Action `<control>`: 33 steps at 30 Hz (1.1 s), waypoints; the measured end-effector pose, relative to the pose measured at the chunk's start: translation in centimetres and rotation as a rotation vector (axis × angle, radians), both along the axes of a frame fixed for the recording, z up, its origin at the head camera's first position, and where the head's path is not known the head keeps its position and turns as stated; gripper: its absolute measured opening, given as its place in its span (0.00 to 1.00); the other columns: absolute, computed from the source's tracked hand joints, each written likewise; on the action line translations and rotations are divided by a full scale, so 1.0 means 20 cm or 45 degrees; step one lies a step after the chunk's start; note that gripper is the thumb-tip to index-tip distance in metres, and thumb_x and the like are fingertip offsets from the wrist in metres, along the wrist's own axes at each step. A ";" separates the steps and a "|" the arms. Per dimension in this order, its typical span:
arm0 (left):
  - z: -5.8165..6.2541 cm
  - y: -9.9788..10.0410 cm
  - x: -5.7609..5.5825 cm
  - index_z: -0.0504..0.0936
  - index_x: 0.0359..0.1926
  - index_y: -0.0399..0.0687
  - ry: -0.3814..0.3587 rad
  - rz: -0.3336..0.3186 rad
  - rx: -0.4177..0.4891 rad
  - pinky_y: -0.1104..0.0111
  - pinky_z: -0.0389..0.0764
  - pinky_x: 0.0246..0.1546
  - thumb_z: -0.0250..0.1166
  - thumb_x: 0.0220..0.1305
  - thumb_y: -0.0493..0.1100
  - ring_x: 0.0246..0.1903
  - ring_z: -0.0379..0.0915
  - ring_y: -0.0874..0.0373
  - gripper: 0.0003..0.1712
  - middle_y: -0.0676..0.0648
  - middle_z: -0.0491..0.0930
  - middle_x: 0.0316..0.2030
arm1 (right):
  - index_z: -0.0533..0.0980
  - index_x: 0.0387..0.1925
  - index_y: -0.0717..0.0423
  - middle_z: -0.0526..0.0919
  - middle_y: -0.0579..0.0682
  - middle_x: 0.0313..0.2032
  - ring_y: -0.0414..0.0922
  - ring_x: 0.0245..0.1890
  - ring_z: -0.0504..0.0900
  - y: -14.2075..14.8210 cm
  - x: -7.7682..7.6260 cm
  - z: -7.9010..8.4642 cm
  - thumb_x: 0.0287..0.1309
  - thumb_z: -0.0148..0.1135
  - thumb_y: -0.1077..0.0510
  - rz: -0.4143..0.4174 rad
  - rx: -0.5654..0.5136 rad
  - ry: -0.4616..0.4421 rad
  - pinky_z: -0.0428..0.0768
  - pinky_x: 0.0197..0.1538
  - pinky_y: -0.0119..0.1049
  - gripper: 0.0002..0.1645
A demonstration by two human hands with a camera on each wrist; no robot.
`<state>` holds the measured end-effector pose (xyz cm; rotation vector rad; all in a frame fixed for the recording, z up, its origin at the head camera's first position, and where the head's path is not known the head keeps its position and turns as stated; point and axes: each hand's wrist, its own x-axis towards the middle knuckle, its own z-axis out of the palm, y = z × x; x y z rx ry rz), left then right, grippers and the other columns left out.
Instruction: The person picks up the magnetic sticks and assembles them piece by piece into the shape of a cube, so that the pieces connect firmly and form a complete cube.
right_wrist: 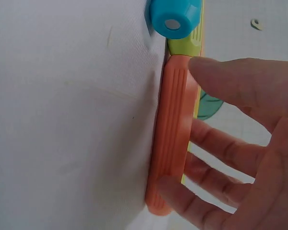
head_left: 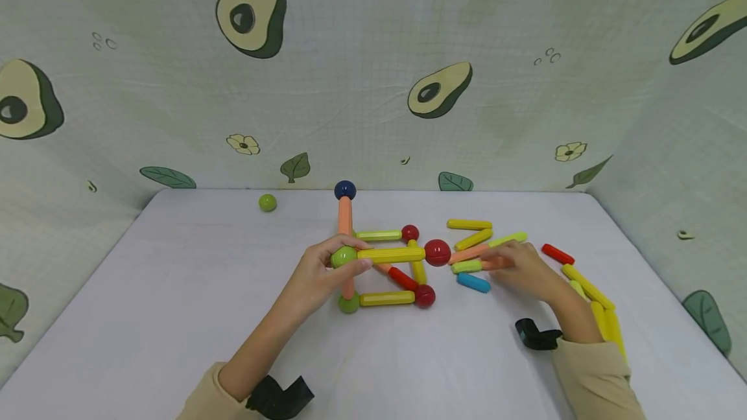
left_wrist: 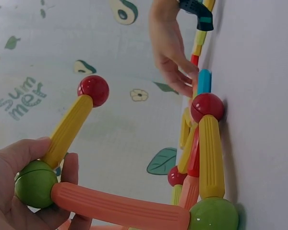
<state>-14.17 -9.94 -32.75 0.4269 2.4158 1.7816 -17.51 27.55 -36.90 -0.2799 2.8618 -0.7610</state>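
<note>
My left hand (head_left: 329, 271) holds a green ball (head_left: 343, 256) of a stick-and-ball frame. From that ball a yellow stick (head_left: 391, 255) runs right to a red ball (head_left: 438, 252). An orange stick (left_wrist: 120, 203) joins it to a lower green ball (head_left: 349, 303). A dark blue ball (head_left: 345, 189) tops another orange stick (head_left: 345, 214) at the back. On the right, my right hand (head_left: 522, 268) touches a loose orange stick (right_wrist: 170, 129), thumb near one end and fingers spread along it. A light green stick (head_left: 467, 266) lies at that stick's end.
A blue stick (head_left: 473, 282) lies just in front of the right hand's pieces. Yellow sticks (head_left: 469, 224) lie behind them, and a red stick (head_left: 557, 253) and several yellow ones (head_left: 589, 287) lie farther right. One loose green ball (head_left: 267, 203) sits at the back left of the white table (head_left: 175, 277).
</note>
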 end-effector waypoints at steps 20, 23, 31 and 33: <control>0.00 0.00 0.00 0.86 0.54 0.42 -0.011 0.003 0.005 0.68 0.66 0.32 0.70 0.72 0.42 0.40 0.71 0.53 0.14 0.44 0.82 0.46 | 0.79 0.55 0.59 0.75 0.55 0.36 0.51 0.36 0.73 0.00 -0.01 0.02 0.74 0.62 0.62 0.066 0.113 -0.131 0.74 0.39 0.43 0.12; 0.00 0.00 0.00 0.86 0.54 0.42 -0.013 -0.002 0.012 0.68 0.65 0.33 0.69 0.72 0.42 0.40 0.70 0.53 0.14 0.44 0.82 0.46 | 0.79 0.56 0.59 0.74 0.55 0.37 0.51 0.37 0.73 0.00 0.00 0.02 0.75 0.60 0.63 0.049 0.087 -0.142 0.76 0.41 0.43 0.12; 0.00 0.00 -0.01 0.86 0.54 0.42 -0.006 -0.001 0.006 0.68 0.65 0.32 0.70 0.72 0.42 0.40 0.70 0.53 0.14 0.45 0.82 0.45 | 0.77 0.63 0.64 0.78 0.59 0.40 0.52 0.38 0.75 0.01 0.01 0.05 0.76 0.58 0.63 -0.014 0.072 -0.103 0.79 0.40 0.44 0.19; 0.00 0.00 -0.01 0.86 0.54 0.42 -0.004 0.000 0.005 0.68 0.66 0.33 0.70 0.72 0.42 0.41 0.70 0.53 0.14 0.45 0.81 0.44 | 0.75 0.65 0.68 0.79 0.62 0.43 0.53 0.40 0.76 0.00 0.02 0.07 0.76 0.58 0.62 -0.024 0.058 -0.068 0.82 0.41 0.45 0.21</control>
